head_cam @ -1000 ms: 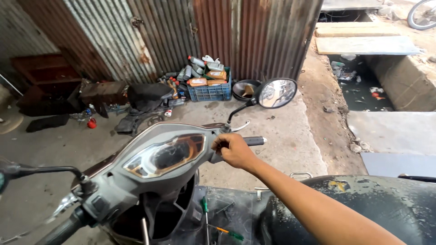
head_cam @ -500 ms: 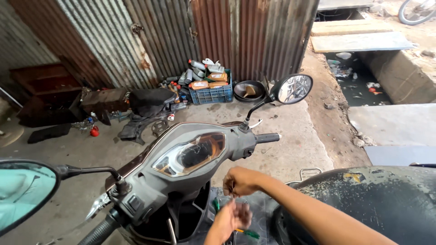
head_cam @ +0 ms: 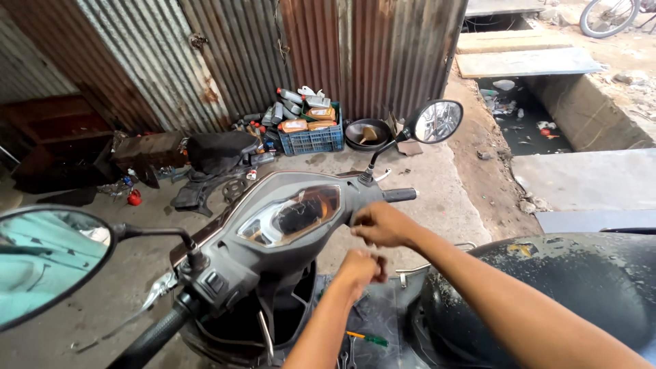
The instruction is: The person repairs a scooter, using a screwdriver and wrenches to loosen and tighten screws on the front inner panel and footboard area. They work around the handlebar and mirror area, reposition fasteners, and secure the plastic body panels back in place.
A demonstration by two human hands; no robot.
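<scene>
Hands [head_cam: 383, 225] [head_cam: 359, 268] meet just below scooter's handlebar [head_cam: 393, 196]

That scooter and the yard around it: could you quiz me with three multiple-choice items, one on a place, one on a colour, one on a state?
1. Where does the crate of bottles stand?
A. against the corrugated metal wall
B. on the scooter seat
C. in the drain

2. What colour is that crate?
A. red
B. blue
C. white

3. How are the person's two hands placed?
A. both on the handlebar ends
B. close together beside the instrument panel
C. resting on the seat

Answers:
1. A, it sits on the ground at the foot of the wall.
2. B, its lattice sides are blue.
3. B, the right hand and left hand meet just right of the instrument panel, off the handlebar end.
</scene>
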